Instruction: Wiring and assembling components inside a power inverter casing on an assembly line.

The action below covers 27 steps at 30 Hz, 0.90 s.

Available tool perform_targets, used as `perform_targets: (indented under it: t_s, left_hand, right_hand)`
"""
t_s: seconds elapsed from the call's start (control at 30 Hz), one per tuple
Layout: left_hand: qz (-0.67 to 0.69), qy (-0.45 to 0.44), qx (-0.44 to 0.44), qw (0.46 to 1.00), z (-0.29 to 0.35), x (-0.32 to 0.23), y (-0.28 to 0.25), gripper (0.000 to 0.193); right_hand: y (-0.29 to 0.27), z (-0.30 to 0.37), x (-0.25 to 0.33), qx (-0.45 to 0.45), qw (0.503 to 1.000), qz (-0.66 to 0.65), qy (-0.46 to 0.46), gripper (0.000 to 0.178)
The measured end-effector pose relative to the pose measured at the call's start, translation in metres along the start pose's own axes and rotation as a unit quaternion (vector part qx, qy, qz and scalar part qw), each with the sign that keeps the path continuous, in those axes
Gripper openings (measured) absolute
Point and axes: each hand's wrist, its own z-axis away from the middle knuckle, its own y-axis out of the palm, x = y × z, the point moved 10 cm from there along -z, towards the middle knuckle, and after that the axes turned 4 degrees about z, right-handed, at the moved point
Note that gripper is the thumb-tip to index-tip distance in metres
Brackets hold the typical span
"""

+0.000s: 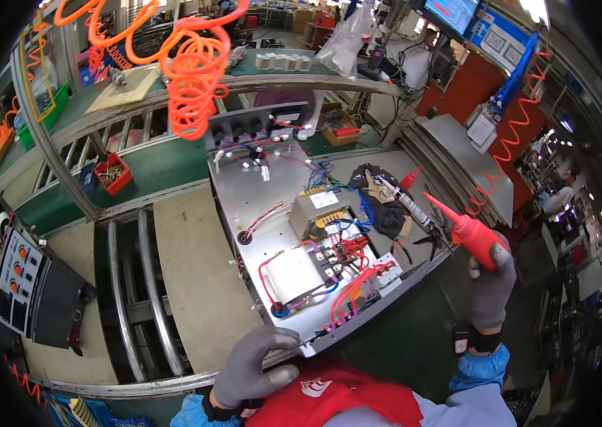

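Note:
My right hand (494,281), in a grey glove, is closed around a red squeeze bottle (473,235). The bottle's long thin nozzle points up and to the left, away from the work. In front of me lies an open metal chassis (244,196), set at a slant. It carries a transformer (316,212), a white block (292,274), and bundles of red and blue wires (354,249). My left hand (254,366), also gloved, has its thumb apart from its fingers. Its fingertips touch or lie just beside the chassis' near left corner; which of the two I cannot tell.
Right of the chassis lie a dark cloth (386,213), a caulking gun (411,206) and pliers (402,250). Stacked metal sheets (457,167) stand farther right. Orange coiled hoses (190,85) hang ahead. At left are conveyor rollers (151,285), a red parts bin (112,174) and a control unit (38,288).

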Motion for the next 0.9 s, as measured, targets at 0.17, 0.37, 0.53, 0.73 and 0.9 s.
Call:
perform_targets:
  t_s: [0.17,0.37,0.53,0.73,0.9]
  left_hand:
    - [-0.021,0.049,-0.075,0.996,0.001,-0.011,0.017,0.045]
    - [-0.056,0.092,-0.366,0.925,0.015,-0.018,0.030,0.070]
    - [-0.092,0.153,-0.497,0.849,-0.001,-0.034,0.056,0.047]
    - [-0.075,0.094,-0.659,0.742,0.003,-0.029,0.060,0.035]
    - [-0.045,0.123,-0.675,0.726,-0.005,-0.023,0.057,0.036]
  right_hand:
    - [-0.087,-0.029,-0.106,-0.110,0.989,-0.025,0.095,0.031]
    - [-0.112,-0.075,-0.225,-0.068,0.966,-0.121,0.216,0.031]
    - [-0.055,-0.134,-0.232,0.161,0.956,-0.117,0.215,0.037]
    - [0.039,-0.170,-0.229,0.351,0.913,-0.066,0.196,0.036]
    - [0.094,-0.180,-0.236,0.447,0.869,-0.055,0.207,0.033]
